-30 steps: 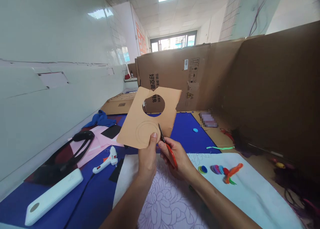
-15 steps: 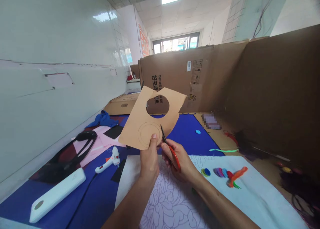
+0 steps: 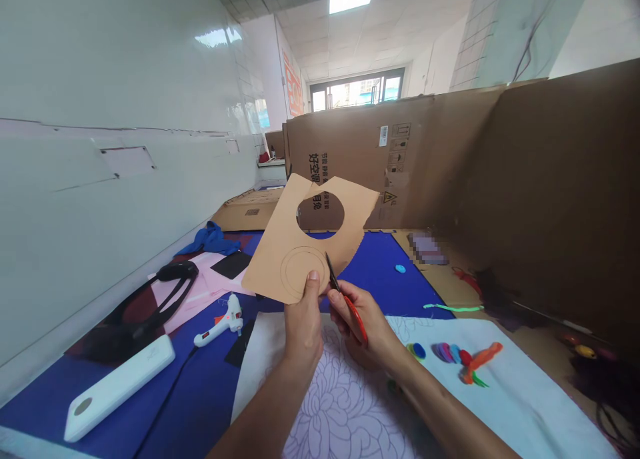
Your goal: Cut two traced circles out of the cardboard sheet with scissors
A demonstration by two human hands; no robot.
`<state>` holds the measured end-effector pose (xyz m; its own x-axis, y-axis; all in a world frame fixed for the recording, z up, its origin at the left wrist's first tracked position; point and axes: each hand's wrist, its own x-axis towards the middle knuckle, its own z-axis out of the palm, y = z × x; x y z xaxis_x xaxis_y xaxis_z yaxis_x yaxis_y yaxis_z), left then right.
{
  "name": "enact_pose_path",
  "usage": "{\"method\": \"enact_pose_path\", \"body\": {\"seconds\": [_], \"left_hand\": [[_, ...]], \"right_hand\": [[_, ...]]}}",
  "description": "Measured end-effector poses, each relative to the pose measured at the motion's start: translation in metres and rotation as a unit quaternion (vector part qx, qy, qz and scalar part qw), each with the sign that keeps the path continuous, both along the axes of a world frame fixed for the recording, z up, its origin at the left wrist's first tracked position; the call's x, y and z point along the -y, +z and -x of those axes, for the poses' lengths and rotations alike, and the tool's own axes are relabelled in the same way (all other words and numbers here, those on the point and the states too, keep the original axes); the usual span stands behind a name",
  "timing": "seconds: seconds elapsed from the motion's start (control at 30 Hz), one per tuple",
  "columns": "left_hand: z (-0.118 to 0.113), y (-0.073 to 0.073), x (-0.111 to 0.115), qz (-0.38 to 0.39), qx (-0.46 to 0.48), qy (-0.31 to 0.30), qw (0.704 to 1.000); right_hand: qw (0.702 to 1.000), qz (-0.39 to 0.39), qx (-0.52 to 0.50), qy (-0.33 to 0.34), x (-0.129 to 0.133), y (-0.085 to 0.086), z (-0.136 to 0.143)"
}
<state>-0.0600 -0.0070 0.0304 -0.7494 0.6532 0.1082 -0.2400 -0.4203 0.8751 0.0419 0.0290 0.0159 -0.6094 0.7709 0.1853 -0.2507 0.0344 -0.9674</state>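
Observation:
My left hand [image 3: 305, 319] grips a sheet of brown card [image 3: 273, 249] by its lower edge, thumb on the front. The card has a round hole cut through its upper part, and two drawn circles, one inside the other, lie below it. In my right hand [image 3: 367, 319] is a pair of scissors [image 3: 356, 315] with red handles and dark blades. The blades lie at the card's lower right, beside the drawn circles. Both hands are above a white cloth [image 3: 330, 419] with a flower line drawing.
At left lie a white glue gun [image 3: 223, 325], a long white device [image 3: 120, 387], a black strap [image 3: 175, 275] and blue cloth [image 3: 210, 239]. Coloured discs [image 3: 447, 352] and an orange piece [image 3: 484, 362] rest at right. Cardboard walls [image 3: 430, 152] stand behind.
The whole view has shifted slightly, so everything appears a little further right. Both hands keep their hold, and the scissors remain at the card's lower right edge.

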Motion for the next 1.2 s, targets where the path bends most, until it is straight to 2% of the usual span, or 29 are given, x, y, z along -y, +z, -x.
{"method": "enact_pose_path", "body": {"seconds": [0.63, 0.93, 1.2], "left_hand": [[-0.0035, 0.0087, 0.0026, -0.009, 0.026, -0.013, 1.000], [-0.0020, 0.0069, 0.0027, -0.005, 0.015, -0.012, 1.000], [-0.0022, 0.0086, 0.0036, -0.002, 0.021, -0.014, 1.000]], "right_hand": [[1.000, -0.006, 0.017, -0.012, 0.0040, 0.0076, -0.0026], [0.999, -0.029, 0.020, -0.004, 0.0011, 0.0095, -0.0048], [1.000, -0.011, 0.025, -0.007, 0.0015, 0.0072, -0.0044]]}}
